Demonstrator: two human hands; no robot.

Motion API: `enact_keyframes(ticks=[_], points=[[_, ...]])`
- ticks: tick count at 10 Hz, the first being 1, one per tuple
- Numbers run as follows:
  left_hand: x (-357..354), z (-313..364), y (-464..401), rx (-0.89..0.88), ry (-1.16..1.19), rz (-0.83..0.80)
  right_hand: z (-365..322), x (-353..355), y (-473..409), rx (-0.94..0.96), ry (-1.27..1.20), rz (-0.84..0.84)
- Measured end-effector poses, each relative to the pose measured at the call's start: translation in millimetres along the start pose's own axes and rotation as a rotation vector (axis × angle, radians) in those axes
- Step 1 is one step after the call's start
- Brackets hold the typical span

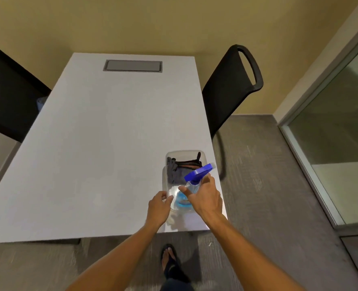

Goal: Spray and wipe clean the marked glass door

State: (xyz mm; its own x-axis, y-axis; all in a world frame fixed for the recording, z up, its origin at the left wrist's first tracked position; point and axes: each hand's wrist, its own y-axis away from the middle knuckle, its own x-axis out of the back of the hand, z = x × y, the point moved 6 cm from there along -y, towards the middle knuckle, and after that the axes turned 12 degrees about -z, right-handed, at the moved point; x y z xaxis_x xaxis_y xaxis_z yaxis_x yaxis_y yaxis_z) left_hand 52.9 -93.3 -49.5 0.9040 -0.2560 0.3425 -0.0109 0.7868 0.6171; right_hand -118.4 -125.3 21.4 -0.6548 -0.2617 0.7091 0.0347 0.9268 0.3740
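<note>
A clear spray bottle [191, 186] with a blue trigger head and blue liquid stands in a clear plastic bin [169, 156] near the table's front right corner. My right hand [205, 196] wraps around the bottle's neck, just under the trigger head. At the bin's near left rim my left hand [159, 206] grips the clear plastic. A dark grey cloth [175, 171] lies bunched in the far half of the bin. The glass door [337, 131] with its metal frame is at the right.
The white table [100, 154] has a grey cable hatch [133, 65] at its far end. One black chair [230, 87] stands at the table's right side, another black chair [8, 91] at its left. Grey carpet [264, 185] lies between table and door. My sandalled foot [170, 261] is below.
</note>
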Motion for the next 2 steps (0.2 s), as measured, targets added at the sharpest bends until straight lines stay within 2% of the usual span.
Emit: enact_keyframes(ticks=[2], points=[[-4.9,5.5,14.2,-0.026,0.039,0.017,5.3,5.0,10.9,-0.018,-0.024,-0.155]])
